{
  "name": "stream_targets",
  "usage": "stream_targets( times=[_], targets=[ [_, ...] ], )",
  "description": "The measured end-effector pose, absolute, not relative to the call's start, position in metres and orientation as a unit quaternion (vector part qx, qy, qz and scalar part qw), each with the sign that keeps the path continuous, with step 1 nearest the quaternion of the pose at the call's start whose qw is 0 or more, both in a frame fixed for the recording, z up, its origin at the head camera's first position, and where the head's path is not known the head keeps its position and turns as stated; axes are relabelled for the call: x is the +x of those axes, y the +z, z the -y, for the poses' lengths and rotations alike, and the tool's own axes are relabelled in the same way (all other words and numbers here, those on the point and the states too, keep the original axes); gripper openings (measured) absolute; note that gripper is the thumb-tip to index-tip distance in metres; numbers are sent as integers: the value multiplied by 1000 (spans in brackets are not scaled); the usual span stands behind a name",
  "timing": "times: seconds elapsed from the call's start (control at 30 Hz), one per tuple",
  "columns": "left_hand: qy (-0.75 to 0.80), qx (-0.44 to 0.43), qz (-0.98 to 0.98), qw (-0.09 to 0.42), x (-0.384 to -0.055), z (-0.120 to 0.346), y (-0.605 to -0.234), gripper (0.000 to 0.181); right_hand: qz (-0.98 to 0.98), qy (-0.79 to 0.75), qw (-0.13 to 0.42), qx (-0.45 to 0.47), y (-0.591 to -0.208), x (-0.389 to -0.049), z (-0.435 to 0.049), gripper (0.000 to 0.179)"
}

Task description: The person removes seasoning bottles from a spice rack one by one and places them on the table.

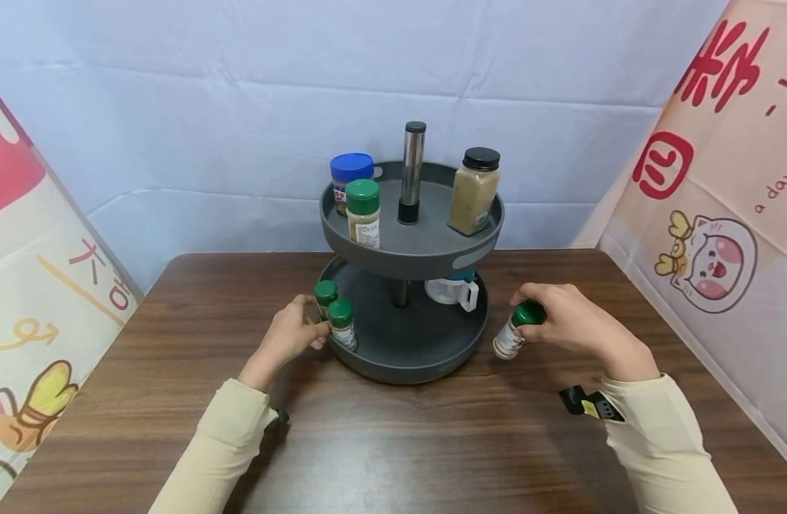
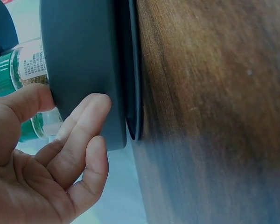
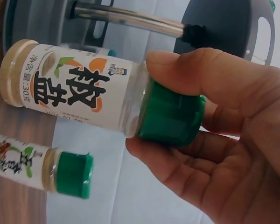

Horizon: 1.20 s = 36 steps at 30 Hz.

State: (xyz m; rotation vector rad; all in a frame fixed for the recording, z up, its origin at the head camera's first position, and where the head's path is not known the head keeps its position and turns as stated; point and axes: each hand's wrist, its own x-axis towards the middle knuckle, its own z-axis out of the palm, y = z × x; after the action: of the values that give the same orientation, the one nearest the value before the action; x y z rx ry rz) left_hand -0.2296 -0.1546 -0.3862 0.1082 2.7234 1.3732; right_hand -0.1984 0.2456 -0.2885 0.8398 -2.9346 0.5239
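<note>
My right hand [image 1: 569, 321] pinches the green cap of a spice jar [image 3: 79, 86] between thumb and fingers. The jar is tilted, to the right of the two-tier turntable [image 1: 399, 373]. At the turntable's left side, my left hand [image 1: 290, 328] holds the lower tier's rim. In the left wrist view the thumb lies at the rim's edge, with curled fingers against the outer wall. Just inside that rim stand two green-capped spice jars, a front one [image 1: 343, 328] and a rear one [image 1: 325, 293].
Another green-capped jar [image 3: 32, 165] stands on the wooden table [image 1: 393, 442]. The upper tier carries a blue-lidded jar [image 1: 351, 171], a green-capped jar [image 1: 364, 214] and a black-lidded jar [image 1: 473, 193]. A clear handled container [image 1: 446, 290] sits on the lower tier, below a metal post [image 1: 412, 164].
</note>
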Motion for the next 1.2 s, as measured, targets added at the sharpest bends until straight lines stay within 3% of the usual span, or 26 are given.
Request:
stream_targets(
  times=[1.2],
  targets=[
    [453, 39, -890, 41, -229, 155, -387, 63, 967, 137, -14, 212, -311, -207, -292, 20]
  ],
)
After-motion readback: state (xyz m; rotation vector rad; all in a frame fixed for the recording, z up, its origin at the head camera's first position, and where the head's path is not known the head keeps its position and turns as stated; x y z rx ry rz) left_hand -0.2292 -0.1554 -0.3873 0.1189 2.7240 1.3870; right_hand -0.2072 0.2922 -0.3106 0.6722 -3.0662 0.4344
